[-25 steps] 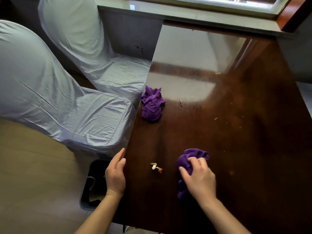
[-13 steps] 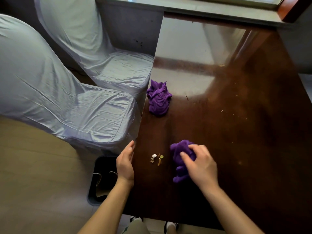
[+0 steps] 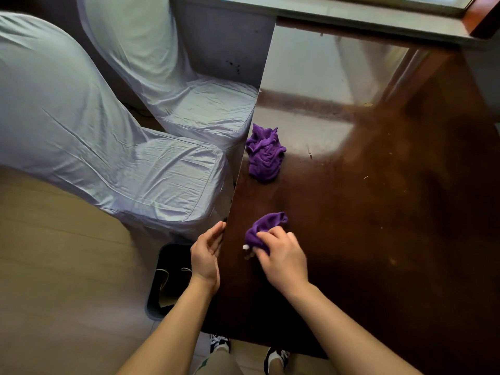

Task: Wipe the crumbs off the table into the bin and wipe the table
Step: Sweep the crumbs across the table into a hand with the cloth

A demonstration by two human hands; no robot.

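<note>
My right hand (image 3: pixel 284 259) grips a bunched purple cloth (image 3: pixel 266 228) pressed on the dark glossy table (image 3: pixel 378 212), close to its left edge. A small pile of crumbs (image 3: pixel 247 251), one white bit and some tan bits, lies right at the cloth's left side, partly hidden by my fingers. My left hand (image 3: pixel 207 253) is cupped open against the table's left edge, palm facing the crumbs, holding nothing. The black bin (image 3: pixel 170 280) stands on the floor directly below that hand. Tiny specks (image 3: pixel 365 177) dot the table farther right.
A second crumpled purple cloth (image 3: pixel 265 152) lies near the table's left edge, farther back. Two chairs in pale fabric covers (image 3: pixel 130 163) stand left of the table. A window sill (image 3: pixel 351 17) runs along the far end. My shoes (image 3: pixel 276 358) show below.
My right hand has pushed the cloth leftward across the table until it meets the crumbs, which have shifted toward the edge. My left hand stays cupped at the edge.
</note>
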